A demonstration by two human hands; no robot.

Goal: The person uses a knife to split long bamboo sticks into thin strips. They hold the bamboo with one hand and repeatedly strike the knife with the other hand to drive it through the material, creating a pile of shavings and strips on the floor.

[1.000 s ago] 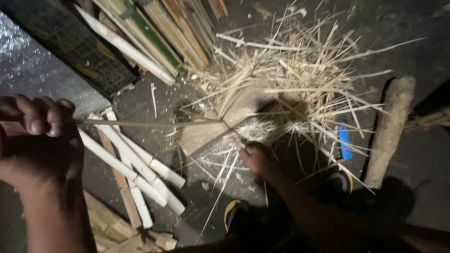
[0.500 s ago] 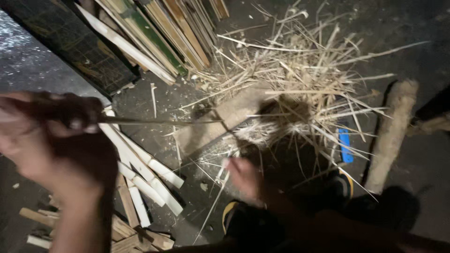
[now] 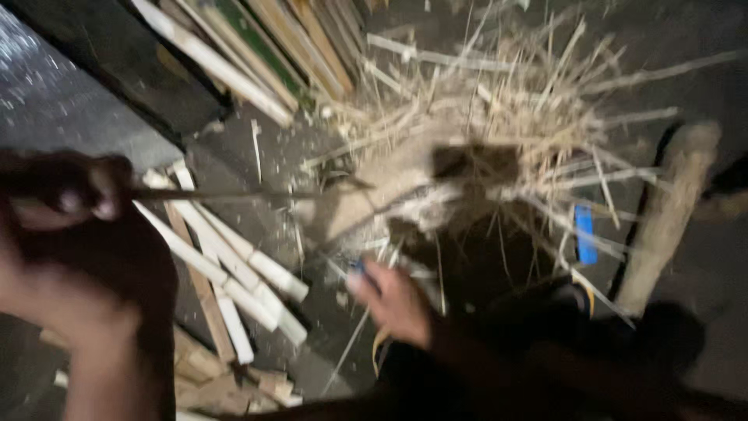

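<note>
My left hand (image 3: 74, 199) is at the left edge, closed on a long thin bamboo strip (image 3: 234, 193) that runs level to the right toward a pale wooden block (image 3: 366, 199). My right hand (image 3: 393, 300) is low in the middle, just below the block, fingers pointing up and left. It is blurred, and a small blue spot shows at its fingertips. A thin grey blade-like line (image 3: 374, 222) lies slanted across the block, apart from the right hand.
A heap of split bamboo slivers (image 3: 499, 109) spreads behind the block. White split sticks (image 3: 226, 265) lie between my hands. Flat slats (image 3: 257, 54) lean at the top, a thick wooden club (image 3: 666, 218) lies right, beside a blue object (image 3: 584, 234).
My right hand has dropped from the block toward the lower middle. My left hand has shifted left and up with the strip. The view is closer and blurred.
</note>
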